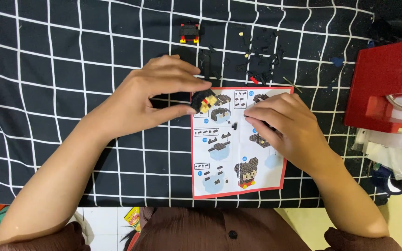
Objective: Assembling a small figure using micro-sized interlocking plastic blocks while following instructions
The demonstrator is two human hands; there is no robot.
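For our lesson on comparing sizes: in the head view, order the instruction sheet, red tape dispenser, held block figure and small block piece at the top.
1. instruction sheet
2. red tape dispenser
3. and 4. held block figure and small block piece look alike.

Layout on the tabletop (47, 69)

The instruction sheet (240, 144) lies on the tabletop, near its front edge and right of centre. The left hand (152, 97) holds a small brick figure (204, 100) above the sheet's upper left corner; the right hand (287, 128) rests on the sheet's right half. Behind the sheet lies a scatter of loose bricks (257, 58), and to their left a small built piece (190, 32). The tape dispenser (385, 86) stands at the right edge, well apart from the sheet.
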